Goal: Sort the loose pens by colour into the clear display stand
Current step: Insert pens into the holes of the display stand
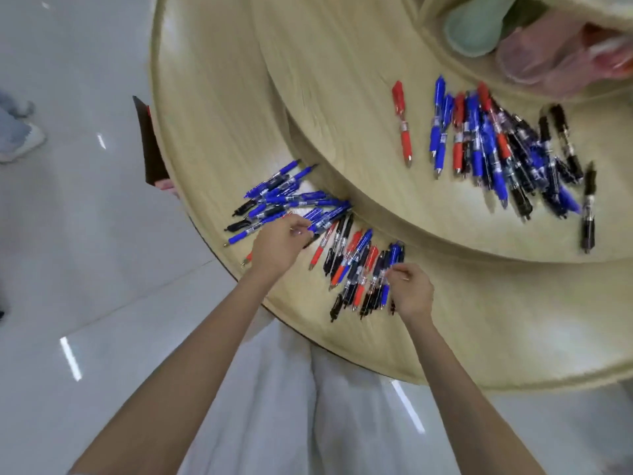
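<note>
Head view. Round wooden table in two tiers; lower rim curving near and left, pale floor beyond. On lower tier, close to the rim: mostly blue pile at left, mixed pile just right, against the upper step. Between both piles: left hand, fingers curled onto blue pens; grip blurred, cannot tell. At the mixed pile's right edge: right hand, fingertips narrow; hold unclear. Bare wood further right. On upper tier, far right: third pile, single red pen apart at its left.
</note>
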